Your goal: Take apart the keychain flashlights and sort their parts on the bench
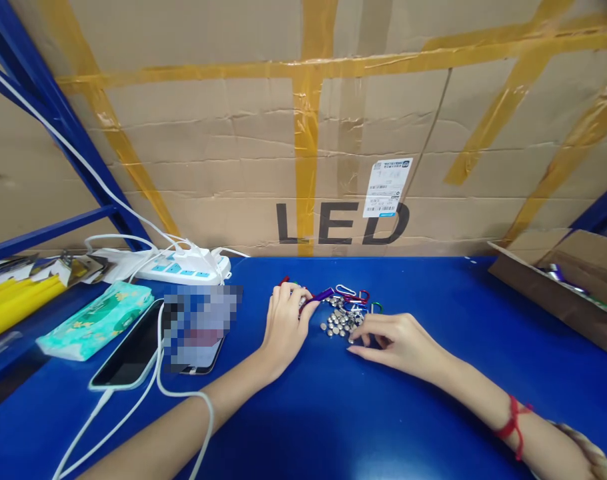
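Near the middle of the blue table, my left hand (289, 313) is closed around a small purple tube (324, 295), whose end sticks out past the thumb. Something red shows behind its fingers. A pile of small round silver button cells (336, 324) lies between my hands. My right hand (391, 339) is at the pile's right edge, index finger and thumb apart, with the fingertip at one of the silver discs. Behind the pile are colored carabiner clips, among them a blue one (345, 290) and a green one (377, 307).
At left lie two phones, one dark-screened (131, 350), a green tissue pack (98, 320) and a white power strip (183, 268). A white cable (183, 395) crosses my left forearm. An open cardboard box (558, 283) stands at right. A large taped carton (223, 160) walls the back.
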